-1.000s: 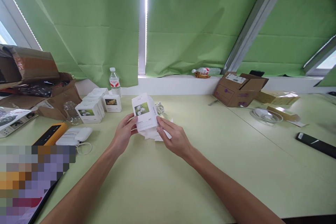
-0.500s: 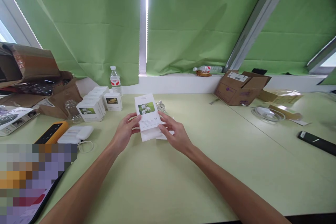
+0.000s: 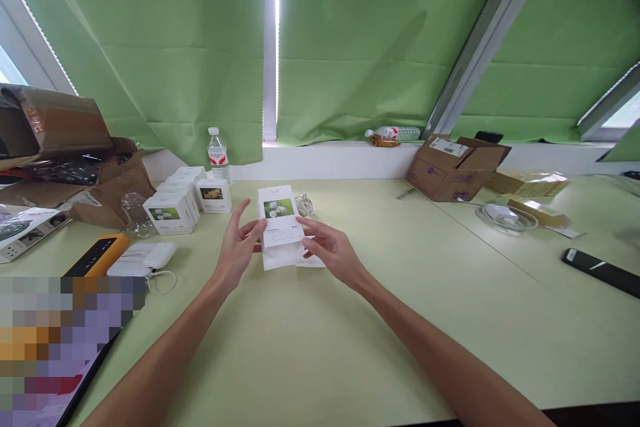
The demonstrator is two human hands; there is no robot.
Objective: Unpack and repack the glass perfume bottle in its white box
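A flat white carton (image 3: 279, 217) printed with a white flower picture stands tilted over the middle of the pale green table (image 3: 320, 340). My left hand (image 3: 239, 250) pinches its left edge with thumb and fingers, the forefinger raised. My right hand (image 3: 330, 252) grips its right edge. More white card or paper (image 3: 285, 257) lies under the carton, against the table. A small clear glass item (image 3: 303, 205) sits just behind the carton.
Several white flower-print boxes (image 3: 173, 208) and a water bottle (image 3: 217, 154) stand back left, near torn cardboard (image 3: 60, 147), a white device with cable (image 3: 143, 259) and an orange-black tool (image 3: 95, 255). A brown shipping box (image 3: 453, 169), plastic wrapping (image 3: 503, 217) and a black bar (image 3: 600, 271) lie right.
The carton has been turned from angled to facing me and flattened, then shifted slightly farther away. My left forefinger has lifted off it.
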